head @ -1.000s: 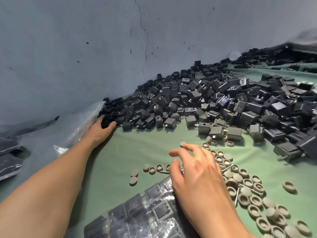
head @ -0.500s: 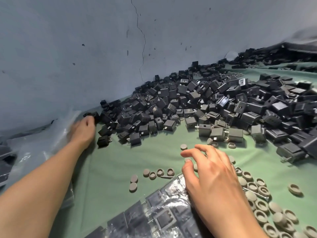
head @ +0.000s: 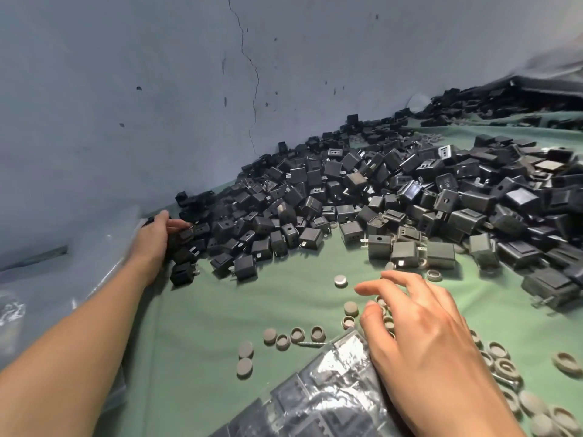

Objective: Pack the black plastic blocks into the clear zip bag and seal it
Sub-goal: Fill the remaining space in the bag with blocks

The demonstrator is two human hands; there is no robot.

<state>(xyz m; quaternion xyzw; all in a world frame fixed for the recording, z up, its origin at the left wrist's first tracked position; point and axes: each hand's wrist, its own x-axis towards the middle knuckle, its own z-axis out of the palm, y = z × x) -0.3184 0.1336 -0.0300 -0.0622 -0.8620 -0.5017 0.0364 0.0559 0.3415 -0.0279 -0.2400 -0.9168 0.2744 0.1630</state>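
Reaching to the far left end of the heap, the left hand (head: 154,238) lies against the outermost black plastic blocks (head: 394,197), thumb uppermost and fingers laid across one block at the heap's edge. Whether the fingers have closed on that block cannot be told.

The right hand (head: 422,335) is released: fingers spread and loosely bent, holding nothing. Its heel sits over the upper corner of the clear zip bag (head: 331,395) and its fingertips are above a scatter of grey round caps (head: 316,333).

The bag lies flat on the green-covered counter (head: 284,298) at the near edge, with black blocks inside it in rows. Its seal is not visible.

The loose blocks are banked along the grey wall (head: 126,89), which shows a vertical crack. A screw (head: 310,343) lies beside the caps, just off the bag's corner. Crumpled clear plastic sheeting (head: 94,257) lies under and beside the left forearm.
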